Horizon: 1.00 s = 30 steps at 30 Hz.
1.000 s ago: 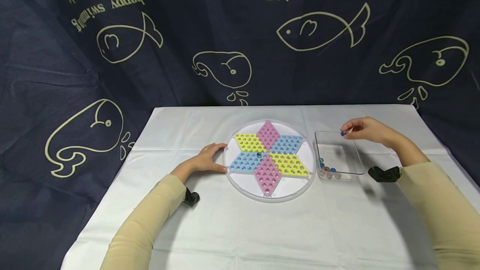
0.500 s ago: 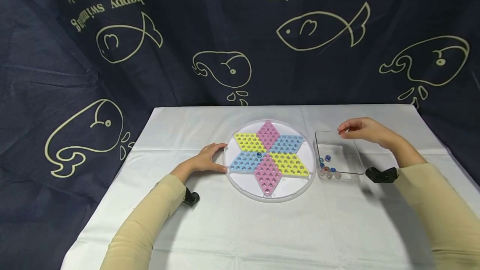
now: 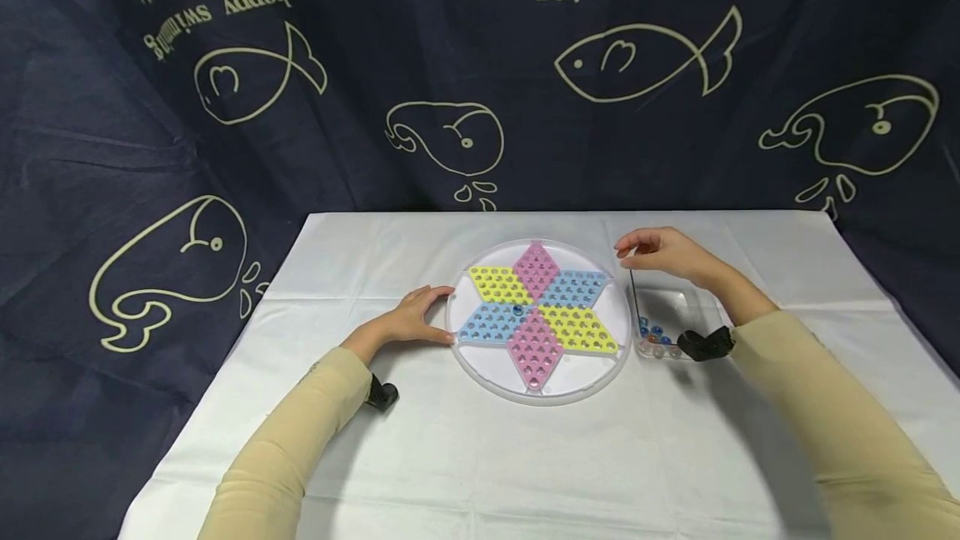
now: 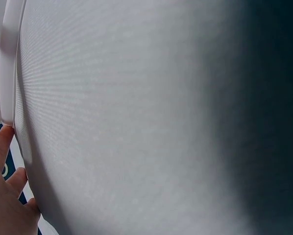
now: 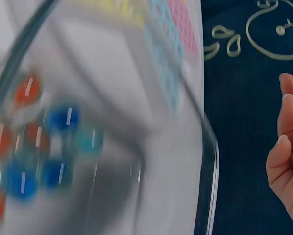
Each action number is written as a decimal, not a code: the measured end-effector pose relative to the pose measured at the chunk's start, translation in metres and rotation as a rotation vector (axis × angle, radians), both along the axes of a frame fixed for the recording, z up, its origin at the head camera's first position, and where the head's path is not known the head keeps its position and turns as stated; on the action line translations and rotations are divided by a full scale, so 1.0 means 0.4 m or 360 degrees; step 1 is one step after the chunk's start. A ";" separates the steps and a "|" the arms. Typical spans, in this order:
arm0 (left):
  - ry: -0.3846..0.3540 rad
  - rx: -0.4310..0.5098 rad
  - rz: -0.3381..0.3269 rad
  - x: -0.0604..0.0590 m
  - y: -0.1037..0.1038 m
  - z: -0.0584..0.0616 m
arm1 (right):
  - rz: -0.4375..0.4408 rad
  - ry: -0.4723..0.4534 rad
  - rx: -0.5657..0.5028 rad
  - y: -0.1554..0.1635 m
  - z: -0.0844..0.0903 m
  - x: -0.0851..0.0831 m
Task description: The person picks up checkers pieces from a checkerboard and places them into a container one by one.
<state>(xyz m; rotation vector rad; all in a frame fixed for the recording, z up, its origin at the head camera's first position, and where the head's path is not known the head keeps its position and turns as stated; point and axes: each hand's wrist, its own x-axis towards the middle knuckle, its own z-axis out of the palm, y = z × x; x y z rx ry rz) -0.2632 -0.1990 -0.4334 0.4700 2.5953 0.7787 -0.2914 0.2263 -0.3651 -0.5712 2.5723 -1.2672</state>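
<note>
A round Chinese checkers board [image 3: 576,372] with a pink, yellow and blue star lies on the table. One dark blue marble [image 3: 517,310] sits in a left blue section. My left hand [image 3: 408,320] touches the board's left rim with thumb and forefinger spread. Over the back left corner of a clear plastic box [image 3: 684,297] hovers my right hand [image 3: 663,253], fingers loosely bent, no marble visible in it. Several marbles lie in the box, among them a blue marble [image 5: 64,117] and an orange marble [image 5: 27,91] in the blurred right wrist view.
A white cloth [image 3: 480,465] covers the table. Behind it hangs a dark blue curtain [image 3: 525,165] with fish and whale drawings. A black strap piece [image 3: 705,344] on the right wrist hides the box's front right corner.
The blue marble that my right hand held has dropped into the box and rolled toward the other marbles. That hand has moved left, nearer the board. My left hand stays put.
</note>
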 end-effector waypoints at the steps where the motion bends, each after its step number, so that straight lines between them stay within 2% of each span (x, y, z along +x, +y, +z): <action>1: 0.0000 0.0001 0.0000 -0.001 0.000 -0.001 | 0.0003 -0.0013 -0.0014 -0.016 0.000 -0.003; 10: -0.0003 -0.0004 0.0004 0.000 -0.001 -0.001 | 0.0070 -0.0053 -0.0147 -0.150 -0.017 -0.020; 16: 0.0054 0.0007 -0.0038 -0.002 -0.003 -0.002 | 0.0135 -0.0065 -0.0200 -0.214 -0.043 -0.026; 25: 0.0043 0.0014 -0.0035 -0.004 -0.002 -0.003 | 0.0252 -0.0055 -0.0199 -0.282 -0.087 -0.016; 30: 0.0034 0.0010 -0.0026 -0.002 0.000 -0.002 | 0.0298 -0.0104 -0.0169 -0.306 -0.112 -0.015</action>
